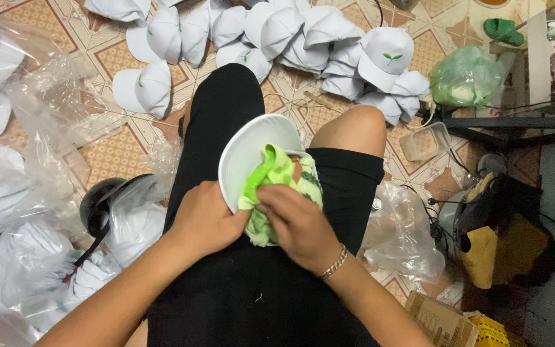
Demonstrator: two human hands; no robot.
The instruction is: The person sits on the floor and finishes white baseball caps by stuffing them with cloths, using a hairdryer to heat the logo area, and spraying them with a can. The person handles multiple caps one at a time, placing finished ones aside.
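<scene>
a: the tiled floor (117, 154) is full of white caps (329, 38) and plastic bags (46, 109).

b: yes. on the lap, the left hand (203, 218) closes on the brim of a white cap (245, 151); the right hand (297, 222) grips a green cloth (281, 173) inside it. best to hold the brim firm and press gently.

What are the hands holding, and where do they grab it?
The left hand grips a white cap at its brim edge. The right hand clutches a green cloth bunched against the cap.

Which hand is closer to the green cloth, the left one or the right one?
Right. The right hand is pressed onto the green cloth, fingers on it. The left hand grips the edge of the white cap just beside the cloth.
</scene>
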